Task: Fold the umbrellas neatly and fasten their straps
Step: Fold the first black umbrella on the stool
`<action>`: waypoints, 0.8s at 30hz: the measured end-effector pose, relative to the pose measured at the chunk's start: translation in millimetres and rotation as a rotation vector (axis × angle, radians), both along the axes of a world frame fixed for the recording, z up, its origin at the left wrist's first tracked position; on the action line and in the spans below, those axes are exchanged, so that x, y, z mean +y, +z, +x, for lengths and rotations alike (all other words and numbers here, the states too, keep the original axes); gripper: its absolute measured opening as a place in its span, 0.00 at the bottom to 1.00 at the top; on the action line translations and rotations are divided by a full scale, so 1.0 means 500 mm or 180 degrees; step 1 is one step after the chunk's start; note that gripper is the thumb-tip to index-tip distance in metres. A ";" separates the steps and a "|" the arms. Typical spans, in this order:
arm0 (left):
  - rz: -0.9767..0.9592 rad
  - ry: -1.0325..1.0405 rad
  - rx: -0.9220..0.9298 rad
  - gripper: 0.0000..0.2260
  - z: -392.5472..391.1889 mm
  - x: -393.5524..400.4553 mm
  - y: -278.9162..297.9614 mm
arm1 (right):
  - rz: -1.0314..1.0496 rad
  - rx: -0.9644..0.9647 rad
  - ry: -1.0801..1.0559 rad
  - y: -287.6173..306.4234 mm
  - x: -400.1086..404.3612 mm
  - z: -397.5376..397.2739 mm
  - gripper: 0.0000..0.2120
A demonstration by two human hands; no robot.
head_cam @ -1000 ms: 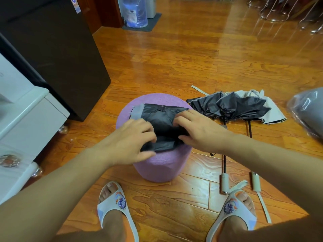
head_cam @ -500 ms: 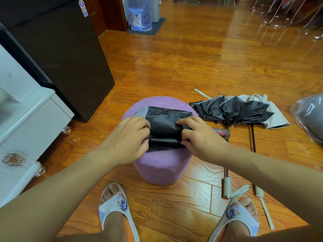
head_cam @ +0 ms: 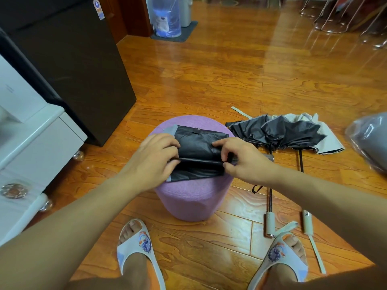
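Umbrella [head_cam: 199, 151] lies on stool [head_cam: 188, 204], ends pinched between left hand [head_cam: 155, 158] and right hand [head_cam: 245, 160].

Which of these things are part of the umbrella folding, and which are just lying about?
Part of the job:
- black umbrella on the purple stool, gripped by the left hand and right hand
- two loose umbrellas on the floor, handles toward the feet

Just lying about:
- dark fridge
- white cabinet
- water bottle
- plastic bag
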State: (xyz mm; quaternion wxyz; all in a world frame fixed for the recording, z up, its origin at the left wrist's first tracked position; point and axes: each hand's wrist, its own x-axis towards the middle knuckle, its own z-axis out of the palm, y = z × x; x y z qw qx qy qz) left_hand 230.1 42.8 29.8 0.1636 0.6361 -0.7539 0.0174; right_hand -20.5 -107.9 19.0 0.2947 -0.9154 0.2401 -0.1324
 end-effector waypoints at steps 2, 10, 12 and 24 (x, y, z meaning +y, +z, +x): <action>0.0055 -0.0033 0.0231 0.12 0.002 0.001 0.000 | 0.0122 -0.0063 -0.0132 -0.002 -0.005 -0.005 0.11; 0.0096 -0.0661 -0.0405 0.05 0.021 0.022 0.007 | -0.0570 0.0066 0.0321 -0.036 -0.020 -0.022 0.05; 0.0180 -0.0719 -0.0415 0.03 0.020 0.029 0.005 | -0.0683 0.0128 0.0373 -0.033 -0.020 -0.027 0.02; 0.0395 -0.0557 -0.0341 0.03 0.005 0.047 -0.006 | 0.2370 -0.0346 -0.2071 -0.036 0.100 -0.006 0.08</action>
